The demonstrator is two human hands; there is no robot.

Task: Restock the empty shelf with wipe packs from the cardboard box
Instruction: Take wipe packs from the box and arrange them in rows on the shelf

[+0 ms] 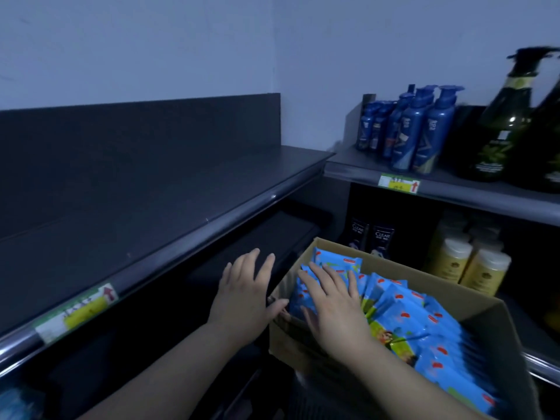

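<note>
The cardboard box (439, 277) sits at lower right, below the front rail of the empty dark shelf (136, 201), and is packed with blue wipe packs (403, 316) standing on edge in a row. The right hand (333, 307) lies flat on the packs at the box's left end, fingers straight and spread, pinching nothing. The left hand (242, 292) is just outside the box's left wall, fingers straight and fanned, holding nothing, its thumb reaching the box's rim. A yellow price label (75, 310) sits on the shelf's rail. On the neighbouring shelves stand blue pump bottles (424, 128), dark green pump bottles (503, 122), Clear shampoo bottles (381, 237) and pale yellow jars (472, 268)
</note>
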